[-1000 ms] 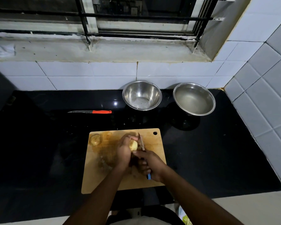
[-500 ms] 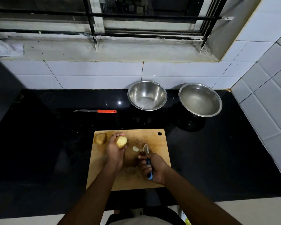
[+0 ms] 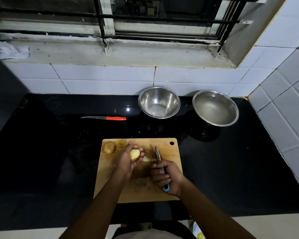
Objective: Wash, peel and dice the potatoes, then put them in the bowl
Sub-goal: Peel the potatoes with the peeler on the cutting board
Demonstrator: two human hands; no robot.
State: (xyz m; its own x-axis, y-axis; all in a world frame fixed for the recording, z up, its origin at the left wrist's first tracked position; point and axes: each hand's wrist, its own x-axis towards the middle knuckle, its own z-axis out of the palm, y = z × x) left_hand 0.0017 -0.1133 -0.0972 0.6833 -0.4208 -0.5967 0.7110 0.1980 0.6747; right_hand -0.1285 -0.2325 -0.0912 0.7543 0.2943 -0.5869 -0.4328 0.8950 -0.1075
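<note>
A: And we're over the wooden cutting board [image 3: 169,152] on the black countertop [image 3: 41,152], both hands in play. The left hand [image 3: 126,163] is cupped around a pale, partly peeled potato [image 3: 134,154], fingers curled up under it, holding it just above the board

B: Right hand [image 3: 167,176] is wrapped tight around the blue handle of the peeler [image 3: 160,165], blade end pointing away from the person, up toward the wall. Peeler and potato are apart at this moment, a clear gap between them

A: Look between the 2 hands, there's a pale scrap of peel [image 3: 146,159] lying on the board just beside the left fingertips

B: And a second potato [image 3: 108,147], this 1 brown-skinned, sitting in the far left corner of the board, touched by nothing

A: Behind the board, 2 steel bowls by the tiled wall [image 3: 93,80]. The left bowl [image 3: 159,102] is deeper, with something wet or shiny at the bottom, hard to say what. The right bowl [image 3: 215,108] is wider and holds cloudy water

B: No potato pieces in either 1 that I can make out. Over to the left of the bowls, a knife with an orange handle [image 3: 104,118] lies flat on the counter, blade pointing left, well apart from the board

A: Board surface around the hands looks stained and damp, darker patches under the left wrist
</note>
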